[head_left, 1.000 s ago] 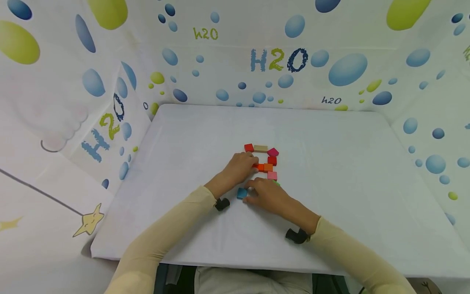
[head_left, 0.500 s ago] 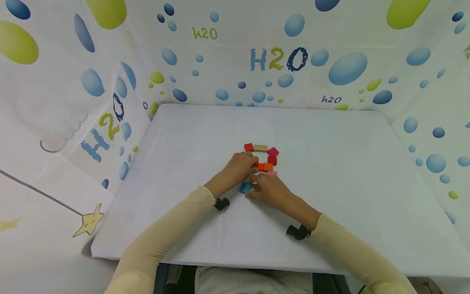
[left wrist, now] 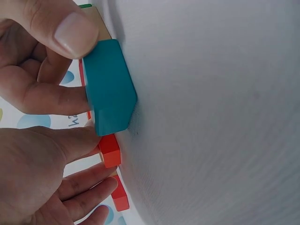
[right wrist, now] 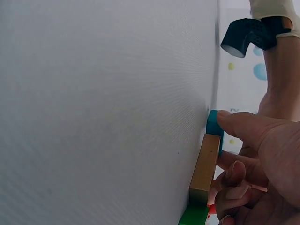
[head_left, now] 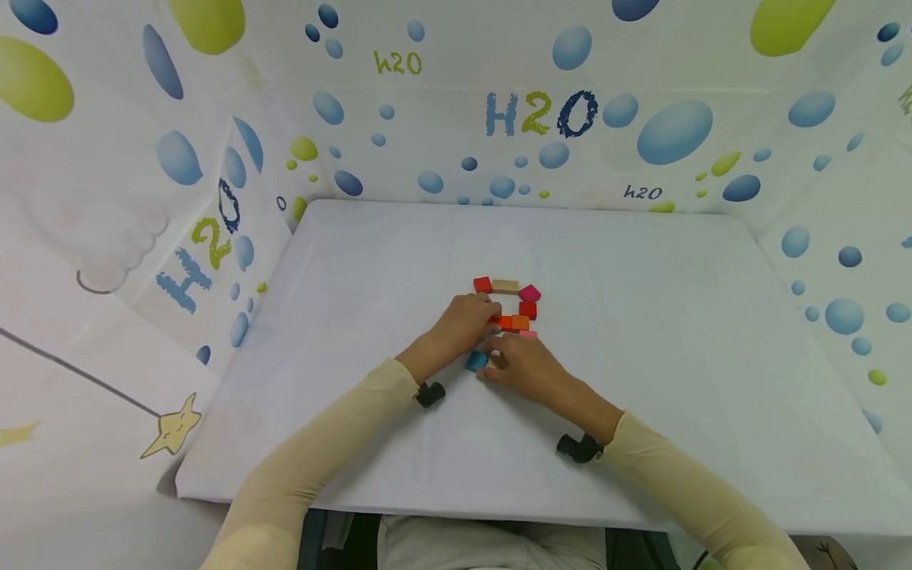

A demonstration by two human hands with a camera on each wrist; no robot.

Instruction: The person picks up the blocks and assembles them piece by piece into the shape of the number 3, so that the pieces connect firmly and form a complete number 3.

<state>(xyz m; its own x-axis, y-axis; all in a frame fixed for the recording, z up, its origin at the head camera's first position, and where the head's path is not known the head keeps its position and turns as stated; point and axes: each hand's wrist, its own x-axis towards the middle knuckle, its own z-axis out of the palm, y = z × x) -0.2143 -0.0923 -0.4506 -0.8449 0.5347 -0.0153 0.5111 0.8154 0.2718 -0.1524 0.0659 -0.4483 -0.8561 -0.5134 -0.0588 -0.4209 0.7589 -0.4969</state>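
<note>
My right hand (head_left: 527, 368) pinches a teal, many-sided block (left wrist: 112, 86) between thumb and finger, low over the white tabletop. Beside that teal block lies a plain wooden block (right wrist: 205, 161), its end meeting a green block (right wrist: 193, 215). My left hand (head_left: 463, 324) rests farther up the figure, thumb and forefinger on either side of a small orange-red block (left wrist: 110, 151). Its other fingers reach toward a second red block (left wrist: 120, 193). To the right of those fingers sit an orange block (head_left: 521, 322) and a pink block (head_left: 528, 334), which my right hand partly covers.
At the figure's far end, a red block (head_left: 483, 285), a long tan block (head_left: 506, 286), a magenta pentagon (head_left: 530, 293) and a red block (head_left: 527, 310) lie close together. White cloth covers the table (head_left: 677, 356); a printed backdrop (head_left: 442, 111) stands behind.
My right hand has slid the teal block slightly away from me and to the right, up against the plain wooden block. It now covers the green block and more of the pink one. My left hand stays put.
</note>
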